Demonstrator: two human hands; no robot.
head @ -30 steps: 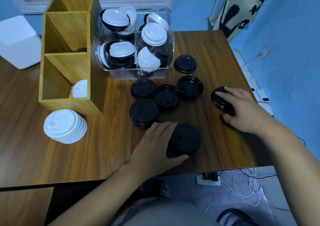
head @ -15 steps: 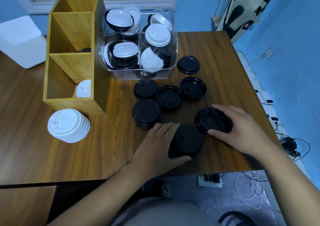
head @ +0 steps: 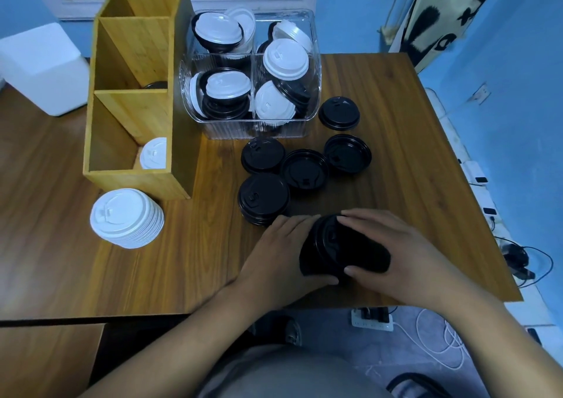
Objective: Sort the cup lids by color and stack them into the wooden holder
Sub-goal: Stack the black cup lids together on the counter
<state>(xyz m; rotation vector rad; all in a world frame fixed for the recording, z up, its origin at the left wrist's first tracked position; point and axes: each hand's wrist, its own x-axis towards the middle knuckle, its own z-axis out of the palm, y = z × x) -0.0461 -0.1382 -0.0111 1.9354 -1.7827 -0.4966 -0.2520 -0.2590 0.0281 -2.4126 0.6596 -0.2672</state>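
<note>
A pile of black lids (head: 341,245) sits tilted near the front of the table (head: 426,160). The left hand (head: 280,254) and right hand (head: 402,251) hold it tight, one on each side. Loose black lids (head: 263,198) lie just behind. The wooden holder (head: 134,181) stands at the far left.

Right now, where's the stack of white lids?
Head view, left side: the stack of white lids stands on the wooden table, just in front of the near wall of the wooden holder.

Blue walls (head: 350,11), wooden table (head: 411,184)
</note>
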